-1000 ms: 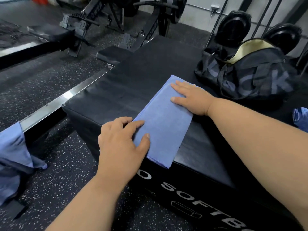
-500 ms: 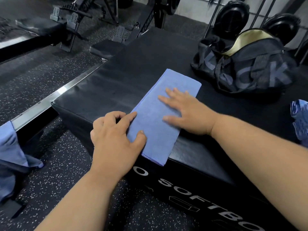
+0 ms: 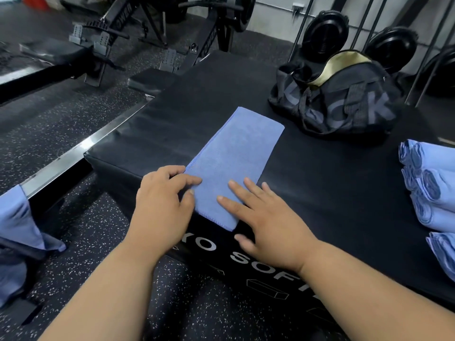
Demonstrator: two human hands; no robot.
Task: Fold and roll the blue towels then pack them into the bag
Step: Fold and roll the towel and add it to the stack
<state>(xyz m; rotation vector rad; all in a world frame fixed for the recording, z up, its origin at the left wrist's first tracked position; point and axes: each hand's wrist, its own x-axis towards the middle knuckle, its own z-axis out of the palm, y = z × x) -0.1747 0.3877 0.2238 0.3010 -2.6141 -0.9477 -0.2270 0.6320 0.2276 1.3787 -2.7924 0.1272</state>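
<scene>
A blue towel (image 3: 236, 156), folded into a long strip, lies on the black soft box (image 3: 184, 114), its near end hanging slightly over the front edge. My left hand (image 3: 162, 205) rests at the strip's near left corner, fingers on the cloth. My right hand (image 3: 266, 222) lies flat with spread fingers on the near right end. Neither hand grips the towel. A dark duffel bag (image 3: 344, 102) with a yellow lining sits open at the far right of the box. Several rolled blue towels (image 3: 428, 188) are stacked at the right edge.
More blue cloth (image 3: 17, 225) hangs at the left edge over the speckled rubber floor. Gym machines (image 3: 147, 28), weight plates (image 3: 325, 33) and a metal rail (image 3: 73, 156) stand behind and to the left of the box.
My right hand has slid from the far end of the strip down to its near end. The left hand stayed at the near left corner. The rolled towels at the right have come into view.
</scene>
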